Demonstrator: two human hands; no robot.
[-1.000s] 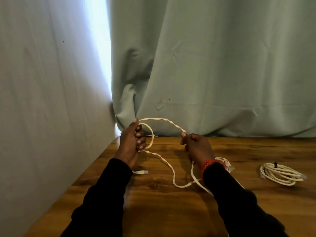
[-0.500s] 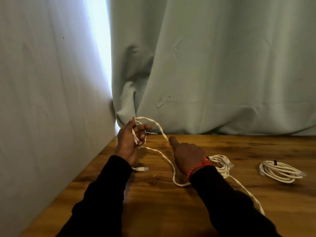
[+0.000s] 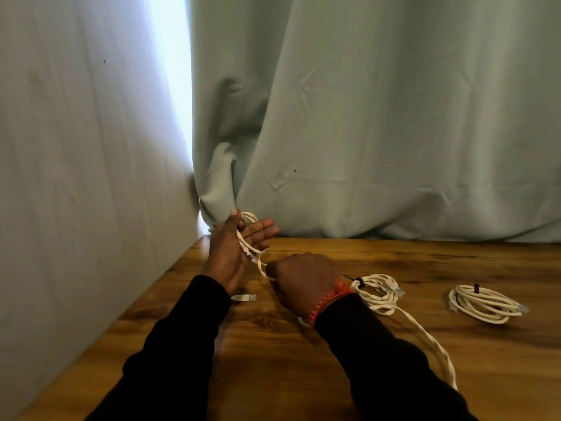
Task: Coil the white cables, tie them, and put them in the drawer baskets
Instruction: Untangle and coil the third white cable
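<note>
cable (image 3: pixel 253 238): light, limp, twisted; best taken just beside left hand
left hand (image 3: pixel 232 253): fingers extended, loops resting across palm
right hand (image 3: pixel 303 281): clenched round cable

- Wooden table (image 3: pixel 394 375): brown grained top, running up to the wall on the left.
- Wall (image 3: pixel 76 177): plain, pale grey.
- Curtain (image 3: pixel 379 117): pale green, hanging behind the table.
- Daylight gap (image 3: pixel 173 86): bright strip between wall and curtain.

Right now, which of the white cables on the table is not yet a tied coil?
The cable in the hands, loose between left hand and right hand. The far-right coil and middle coil carry dark ties.
</note>
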